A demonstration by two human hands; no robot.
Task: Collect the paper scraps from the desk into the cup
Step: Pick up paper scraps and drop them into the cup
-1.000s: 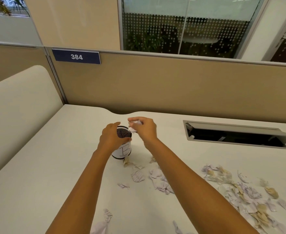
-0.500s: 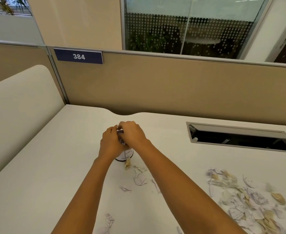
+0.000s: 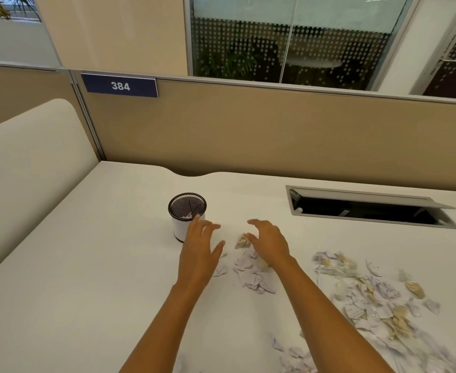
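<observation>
Partition behind tabletop (image 3: 87, 265): navy plate (image 3: 120, 86), white digits "384". Black mesh pen cup (image 3: 179, 228), lower wall wrapped in white paper, upright left of centre; a few white scraps visible inside. Left hand (image 3: 198, 246) just right of cup, fingers straight and spread, holding nothing; one fingertip overlaps the cup's wall in view, contact unclear. Crumpled tan scrap (image 3: 243, 241) lies between the hands. Right hand (image 3: 271, 242) open, fingers loosely spread above a small cluster of white scraps (image 3: 251, 275) with illegible print. Far right: larger scatter of white and tan scraps (image 3: 369, 300); behind it, open cable hatch (image 3: 367, 208).
</observation>
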